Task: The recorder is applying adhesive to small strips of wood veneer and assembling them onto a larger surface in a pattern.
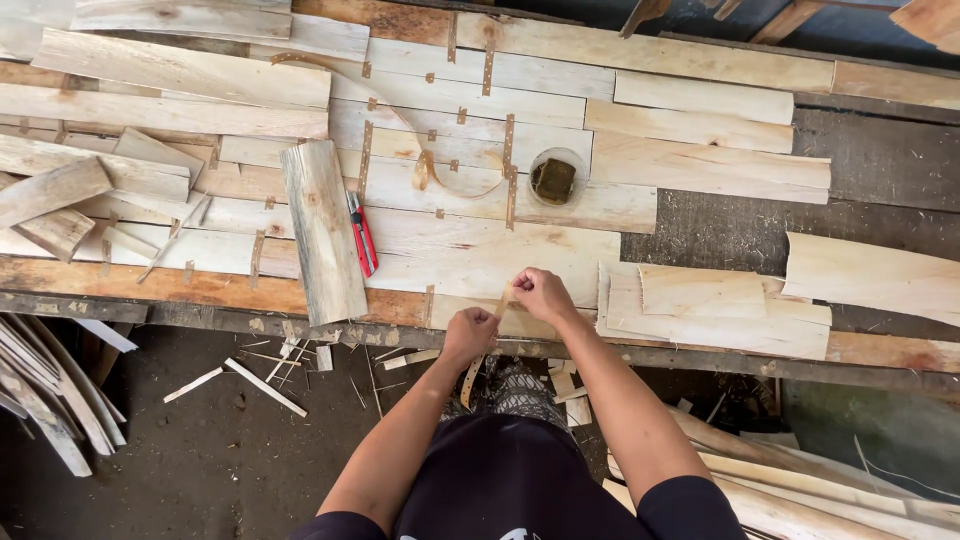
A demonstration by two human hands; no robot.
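Note:
My left hand (468, 332) and my right hand (543, 294) are close together at the near edge of a workbench covered with pale wood veneer sheets (480, 250). Both pinch a narrow brown strip of tape (503, 300); the strip runs from between the fingers and hangs down below my left hand. A red utility knife (362, 236) lies on the sheets to the left of my hands. A small round container (555, 178) with a dark sponge inside sits farther back. Short brown tape pieces join the seams between sheets.
A loose veneer piece (323, 232) lies beside the knife. More veneer stacks (715, 310) sit on the right of the bench. Offcuts and splinters (262, 385) litter the dark floor, with bundles of strips (50, 400) at lower left and sheets (800, 490) at lower right.

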